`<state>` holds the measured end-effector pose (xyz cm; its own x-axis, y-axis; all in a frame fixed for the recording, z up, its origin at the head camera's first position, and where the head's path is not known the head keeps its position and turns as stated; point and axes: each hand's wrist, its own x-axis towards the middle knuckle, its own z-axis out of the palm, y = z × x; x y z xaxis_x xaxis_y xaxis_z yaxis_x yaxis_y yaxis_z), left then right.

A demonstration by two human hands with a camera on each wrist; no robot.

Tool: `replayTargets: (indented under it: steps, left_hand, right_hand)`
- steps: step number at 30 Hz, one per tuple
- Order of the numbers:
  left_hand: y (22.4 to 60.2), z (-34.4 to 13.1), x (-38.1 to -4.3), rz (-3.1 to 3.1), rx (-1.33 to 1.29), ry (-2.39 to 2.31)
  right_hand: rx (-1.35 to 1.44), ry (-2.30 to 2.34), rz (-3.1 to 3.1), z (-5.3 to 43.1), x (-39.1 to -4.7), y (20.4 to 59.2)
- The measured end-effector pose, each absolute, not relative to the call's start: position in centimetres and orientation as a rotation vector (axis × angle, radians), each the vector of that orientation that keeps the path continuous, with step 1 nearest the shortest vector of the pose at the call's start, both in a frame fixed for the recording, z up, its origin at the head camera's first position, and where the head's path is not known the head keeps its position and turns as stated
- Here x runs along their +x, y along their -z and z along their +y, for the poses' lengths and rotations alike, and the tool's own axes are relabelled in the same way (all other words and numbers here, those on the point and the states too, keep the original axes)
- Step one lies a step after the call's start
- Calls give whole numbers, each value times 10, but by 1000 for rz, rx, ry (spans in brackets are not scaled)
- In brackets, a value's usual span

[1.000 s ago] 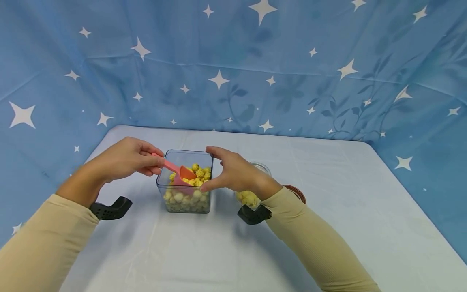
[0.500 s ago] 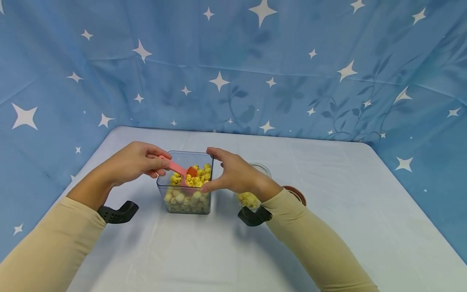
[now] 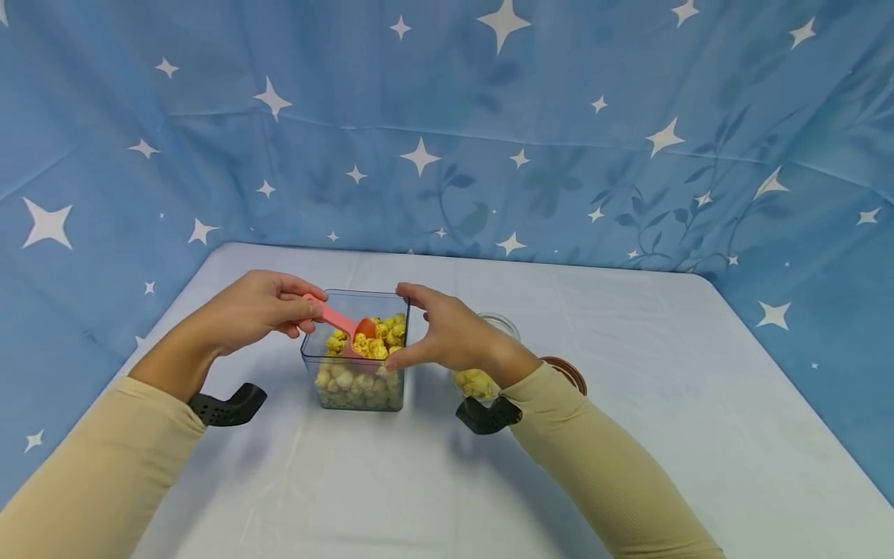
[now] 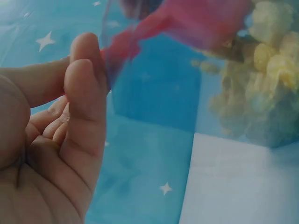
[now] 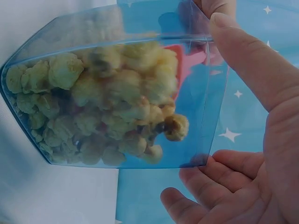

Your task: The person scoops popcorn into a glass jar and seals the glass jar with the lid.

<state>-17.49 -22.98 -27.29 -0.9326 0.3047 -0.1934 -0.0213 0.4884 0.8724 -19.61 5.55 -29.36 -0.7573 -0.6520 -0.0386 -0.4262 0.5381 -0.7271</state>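
In the head view, a clear square container (image 3: 328,400) of yellow popcorn (image 3: 393,330) stands on the table. My left hand (image 3: 254,314) pinches the handle end of a pink scoop (image 3: 338,318) over the container's left rim. The scoop's bowl sits among the popcorn, with some pieces in it. My right hand (image 3: 450,334) holds the container's right side, thumb at the near corner and fingers at the far one. Through the wall in the right wrist view, popcorn (image 5: 126,98) and part of the scoop (image 5: 187,65) show. The left wrist view is blurred around the scoop (image 4: 201,23).
Right of the container, partly hidden under my right forearm, is a clear round vessel with pale yellow pieces (image 3: 476,383) in it. Beyond it lies a round reddish-brown rimmed object (image 3: 569,371). A white-covered table (image 3: 698,373) meets a blue starry curtain (image 3: 447,116) at the back.
My left hand has moved slightly right with the scoop, whose bowl has turned and tipped among the popcorn. The right hand and container stay in place.
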Motion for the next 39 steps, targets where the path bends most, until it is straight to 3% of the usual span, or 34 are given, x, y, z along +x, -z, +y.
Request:
replayTargets:
  steps: [39]
  left_hand:
    - [275, -242, -179, 2297, 222, -1571]
  right_hand:
    - [-861, 1080, 2463, 56, -194, 295]
